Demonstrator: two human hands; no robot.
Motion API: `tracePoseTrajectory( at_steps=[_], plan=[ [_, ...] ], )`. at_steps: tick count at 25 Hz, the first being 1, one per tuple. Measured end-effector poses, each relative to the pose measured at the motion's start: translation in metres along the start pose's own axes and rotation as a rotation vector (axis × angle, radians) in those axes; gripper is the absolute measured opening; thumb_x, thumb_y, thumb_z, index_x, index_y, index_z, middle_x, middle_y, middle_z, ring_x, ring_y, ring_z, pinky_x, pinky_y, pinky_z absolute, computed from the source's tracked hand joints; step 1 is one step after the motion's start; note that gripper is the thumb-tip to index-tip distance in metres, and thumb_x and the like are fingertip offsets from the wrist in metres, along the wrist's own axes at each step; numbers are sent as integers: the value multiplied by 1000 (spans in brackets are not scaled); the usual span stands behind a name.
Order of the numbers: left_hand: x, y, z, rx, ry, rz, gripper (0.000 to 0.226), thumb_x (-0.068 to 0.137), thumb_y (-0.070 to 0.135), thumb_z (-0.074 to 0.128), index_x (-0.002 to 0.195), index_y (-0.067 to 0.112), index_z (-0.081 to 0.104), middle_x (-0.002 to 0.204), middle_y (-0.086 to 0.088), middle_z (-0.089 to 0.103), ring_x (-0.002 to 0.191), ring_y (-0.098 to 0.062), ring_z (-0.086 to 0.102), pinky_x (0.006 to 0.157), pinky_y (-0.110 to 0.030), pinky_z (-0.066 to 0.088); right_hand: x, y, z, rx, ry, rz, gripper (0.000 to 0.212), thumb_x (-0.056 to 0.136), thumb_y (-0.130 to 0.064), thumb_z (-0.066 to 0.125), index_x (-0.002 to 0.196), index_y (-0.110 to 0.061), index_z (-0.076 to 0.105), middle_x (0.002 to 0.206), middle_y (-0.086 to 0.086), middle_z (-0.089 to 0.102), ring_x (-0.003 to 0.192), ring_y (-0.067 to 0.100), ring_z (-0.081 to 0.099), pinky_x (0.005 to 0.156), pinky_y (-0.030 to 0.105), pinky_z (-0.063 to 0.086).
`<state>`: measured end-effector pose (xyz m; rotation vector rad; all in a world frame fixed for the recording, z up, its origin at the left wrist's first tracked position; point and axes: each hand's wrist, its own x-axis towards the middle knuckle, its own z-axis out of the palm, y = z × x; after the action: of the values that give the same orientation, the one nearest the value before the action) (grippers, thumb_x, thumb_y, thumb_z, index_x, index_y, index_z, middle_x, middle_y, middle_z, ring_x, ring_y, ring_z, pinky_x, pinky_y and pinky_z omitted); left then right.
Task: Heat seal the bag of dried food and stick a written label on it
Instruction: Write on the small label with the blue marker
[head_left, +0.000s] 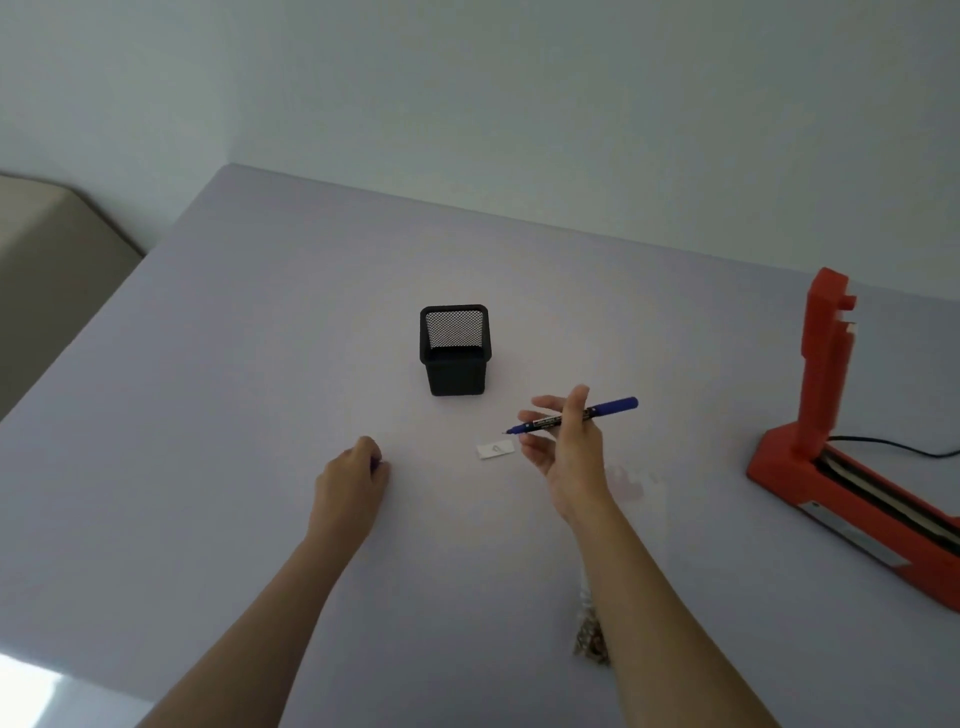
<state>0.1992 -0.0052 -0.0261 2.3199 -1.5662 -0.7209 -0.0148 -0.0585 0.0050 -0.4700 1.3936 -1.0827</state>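
My right hand (569, 447) holds a blue marker pen (618, 405) with its tip pointing left, just above a small white label (495, 449) that lies on the table and bears a dark mark. My left hand (353, 480) is curled into a fist to the left of the label; something small and dark shows at its fingertips, too small to identify. The clear bag of dried food (589, 636) lies near the front, mostly hidden under my right forearm. A red heat sealer (826, 395) stands at the right with its arm raised upright.
A black mesh pen holder (454, 349) stands behind the label, in the middle of the pale grey table (208, 415). A black cable (893, 447) runs right from the sealer. A beige furniture piece (47, 249) sits beyond the table's left edge.
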Motion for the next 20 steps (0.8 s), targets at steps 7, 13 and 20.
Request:
tracePoseTrajectory(
  at_steps=[7,13,20],
  plan=[
    [-15,11,-7,-232,317,181,34,84,16,67,113,5,54,95,-4,51,72,-16,53,64,-29,44,8,23,4,-47,127,-207,39,93,-37,48,67,-9,59,63,5,64,52,6,64,55,15,54],
    [11,29,38,-206,-34,569,23,84,11,67,107,6,69,100,-8,64,84,-17,62,78,-30,53,15,54,17,-253,173,-449,36,91,-30,54,60,-12,52,50,2,53,45,4,51,51,15,45],
    [35,23,56,-121,-90,670,28,84,30,59,103,14,72,93,-4,62,78,-17,59,70,-22,44,40,80,22,-350,281,-686,44,88,-32,51,52,-9,39,45,-6,39,45,7,42,48,13,32]
  ],
)
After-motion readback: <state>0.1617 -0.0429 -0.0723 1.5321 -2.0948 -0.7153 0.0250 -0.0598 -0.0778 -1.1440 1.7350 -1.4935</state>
